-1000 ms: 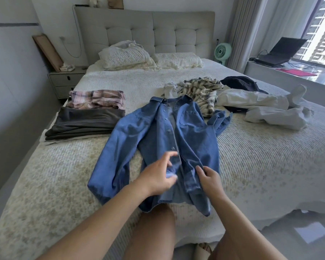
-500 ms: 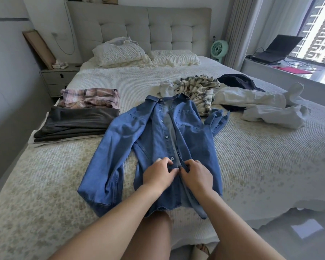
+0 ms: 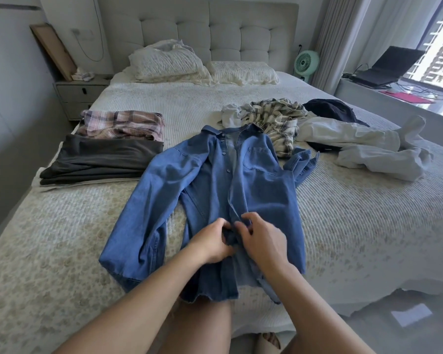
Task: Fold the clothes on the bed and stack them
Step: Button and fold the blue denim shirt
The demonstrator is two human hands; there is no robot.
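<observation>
Both hands' grip, left hand (image 3: 212, 241), right hand (image 3: 262, 240), pinched on denim shirt (image 3: 261, 190) placket.

Left hand (image 3: 211, 241) & right hand (image 3: 262, 241) cover the denim shirt (image 3: 261, 190) placket, fingertips hidden, button state unclear. Dark garment (image 3: 330, 109) near bed (image 3: 368, 226) right edge partly buried under white clothes (image 3: 356, 141). Laptop (image 3: 389, 66) blurred.

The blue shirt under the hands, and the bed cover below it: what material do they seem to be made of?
The blue shirt looks like denim or chambray: faded matte blue, stitched seams, a chest pocket, buttons. The bed cover looks like woven cotton, matte, with fine ribs and a pale leafy print, though the fibre is uncertain.
</observation>
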